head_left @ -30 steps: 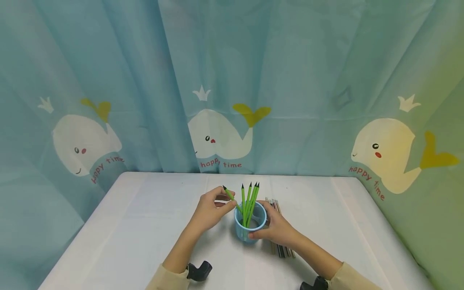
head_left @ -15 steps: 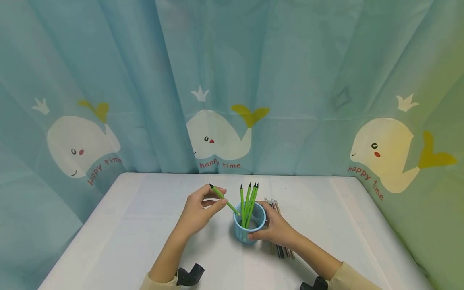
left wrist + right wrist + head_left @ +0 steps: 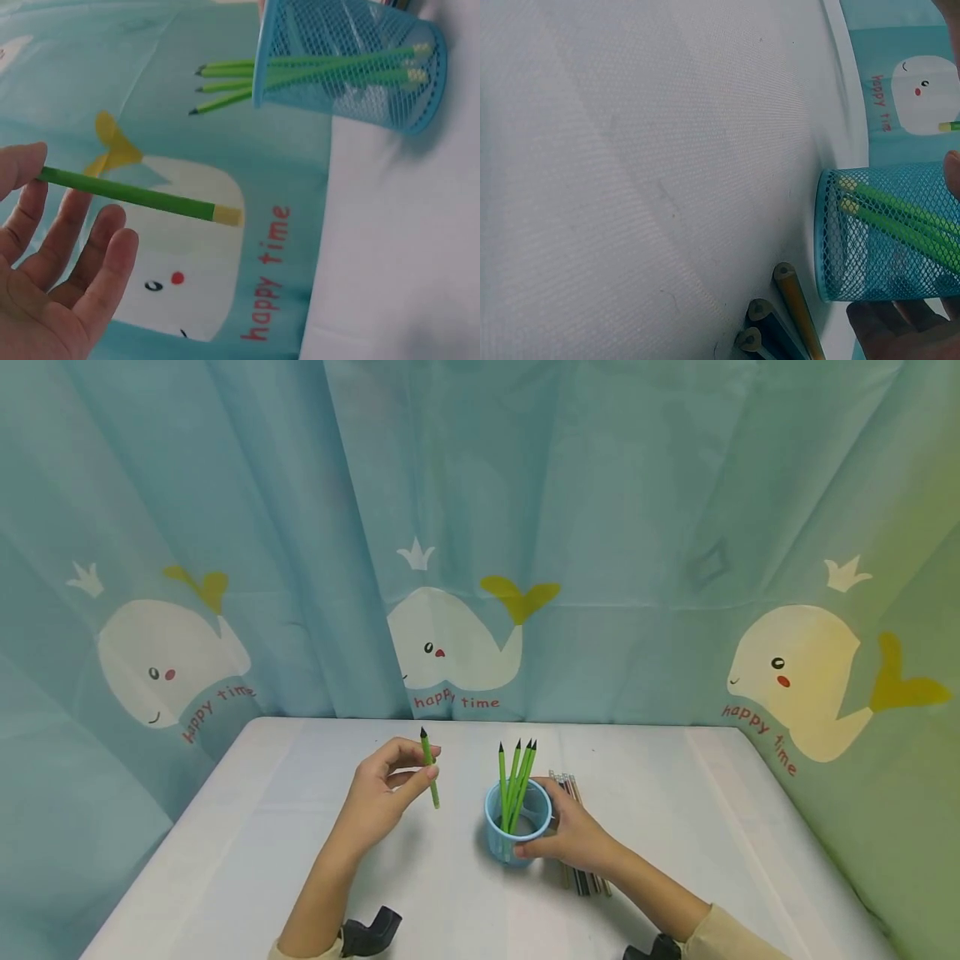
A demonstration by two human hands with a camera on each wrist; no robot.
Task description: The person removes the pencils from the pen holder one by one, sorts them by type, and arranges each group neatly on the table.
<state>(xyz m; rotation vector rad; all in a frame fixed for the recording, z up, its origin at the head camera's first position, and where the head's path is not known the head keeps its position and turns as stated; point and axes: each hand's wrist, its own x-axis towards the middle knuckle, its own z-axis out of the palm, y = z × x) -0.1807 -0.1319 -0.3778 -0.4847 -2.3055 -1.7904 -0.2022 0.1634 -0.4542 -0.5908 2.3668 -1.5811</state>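
Observation:
In the head view, my left hand (image 3: 381,793) pinches a green pencil (image 3: 430,770) between thumb and fingers. Its black tip points up, and it is apart from the cup, to the left. The left wrist view shows the pencil's (image 3: 135,195) pale yellow end pointing away from the hand. A light blue mesh pencil cup (image 3: 501,847) stands upright on the table, and my right hand (image 3: 577,837) grips it around its right side. Several green pencils (image 3: 513,789) stand in it, black tips up; their lower ends show through the mesh cup (image 3: 885,285) in the right wrist view.
Several darker and wood-toned pencils (image 3: 583,881) lie side by side on the white table (image 3: 712,827), right of the cup and partly under my right forearm. Behind the table's far edge hangs a blue-green curtain (image 3: 637,527) with whale prints.
My left hand has lifted the green pencil out of the cup and carried it left, turning it nearly upright. My right hand stays on the cup.

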